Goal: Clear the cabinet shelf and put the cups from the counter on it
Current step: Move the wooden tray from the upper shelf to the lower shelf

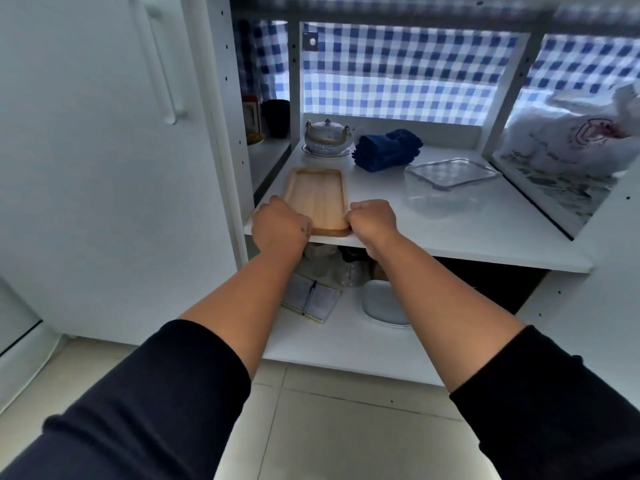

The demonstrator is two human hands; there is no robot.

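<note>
A wooden tray [317, 195] lies lengthwise at the front left of the white cabinet shelf [433, 237]. My left hand [280, 225] grips its near left corner and my right hand [372, 218] grips its near right corner, fingers curled round the rim. Behind the tray stands a lidded porcelain bowl [325, 135] on a saucer. A folded blue cloth [388, 148] lies to its right, and a clear plastic container with lid [450, 174] sits further right. No cups are in view.
The open cabinet door [104, 168] hangs at left. A white plastic bag [571, 143] fills the right compartment. On the lower shelf lie a spiral notebook with pen [311, 299], stacked plates [384, 304] and glassware [346, 271]. Dark jars [275, 117] stand in the left compartment.
</note>
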